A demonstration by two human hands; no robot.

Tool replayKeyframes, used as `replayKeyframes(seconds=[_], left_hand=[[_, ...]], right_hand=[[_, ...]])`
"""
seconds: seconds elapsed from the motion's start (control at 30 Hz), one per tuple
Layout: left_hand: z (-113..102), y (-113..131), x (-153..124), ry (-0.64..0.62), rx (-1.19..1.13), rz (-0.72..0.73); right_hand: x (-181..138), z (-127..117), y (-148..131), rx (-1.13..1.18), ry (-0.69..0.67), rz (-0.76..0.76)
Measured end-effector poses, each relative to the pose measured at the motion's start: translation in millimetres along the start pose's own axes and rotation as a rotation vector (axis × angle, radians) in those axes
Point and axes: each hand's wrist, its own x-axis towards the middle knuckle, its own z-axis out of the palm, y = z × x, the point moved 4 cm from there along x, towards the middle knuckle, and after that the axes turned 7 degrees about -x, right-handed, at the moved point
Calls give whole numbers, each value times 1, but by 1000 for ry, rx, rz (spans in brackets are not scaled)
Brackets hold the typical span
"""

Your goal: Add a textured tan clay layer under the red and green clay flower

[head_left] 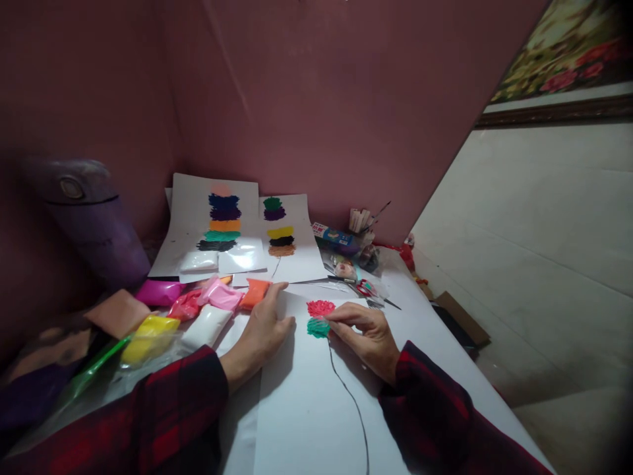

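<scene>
A white sheet of paper (306, 402) lies on the table in front of me, with a drawn black line running up to a red clay patch (320, 307) and a green clay patch (317, 327) below it. My left hand (262, 330) rests flat on the sheet's left edge, fingers stretched out. My right hand (363, 330) has its fingers curled together, fingertips pressing on the green patch. Both sleeves are red and black plaid.
Several clay packets lie at left: yellow (148, 336), white (205, 326), pink (220, 293), orange (256, 292), magenta (159, 291). Two sheets with coloured clay patches (225, 224) lean on the pink wall. A purple bottle (89, 218) stands at left. Scissors (368, 290) and small tools lie behind.
</scene>
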Motion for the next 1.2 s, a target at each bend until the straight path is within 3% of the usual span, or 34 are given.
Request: replayKeyframes(seconds=[0.73,0.9,1.2], left_hand=[[0,0,1,7,29,18],[0,1,1,3,35,0],[1,-2,2,8,26,14]], right_hand=[[-1,7,4,148,-48,122],[-2,3,5,98,9,114],[-2,-1,3,-8,-8,71]])
